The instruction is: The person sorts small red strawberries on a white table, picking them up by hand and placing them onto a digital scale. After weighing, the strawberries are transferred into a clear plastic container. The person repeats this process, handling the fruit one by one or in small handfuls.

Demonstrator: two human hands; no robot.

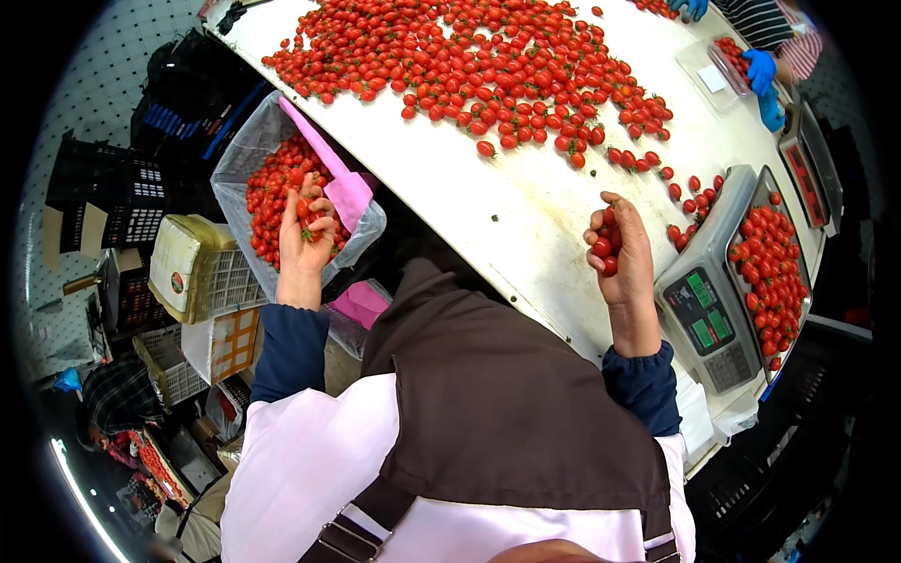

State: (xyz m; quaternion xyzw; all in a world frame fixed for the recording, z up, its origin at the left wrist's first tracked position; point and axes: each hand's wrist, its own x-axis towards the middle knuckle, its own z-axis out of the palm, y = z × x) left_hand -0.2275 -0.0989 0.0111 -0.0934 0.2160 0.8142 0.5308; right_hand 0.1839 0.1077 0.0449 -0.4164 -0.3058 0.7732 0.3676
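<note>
My left hand [310,229], palm up with bent fingers, holds a few cherry tomatoes [304,209] above a crate lined with clear plastic [236,176]. More cherry tomatoes [271,193] fill that crate, and a pink plastic scoop [350,193] rests at its far side. Over the white table, my right hand [623,246] is curled around several red cherry tomatoes [605,246]. Just right of it stands a digital scale [711,310] with lit green displays. The scale's metal tray is heaped with cherry tomatoes [771,278].
Loose cherry tomatoes [486,63] spread across the far part of the white table [450,183]. A co-worker's blue-gloved hand [760,72] is at a clear plastic container [711,77], beside a second scale [809,165]. Black crates [105,190] and a foam box [190,267] stand at left.
</note>
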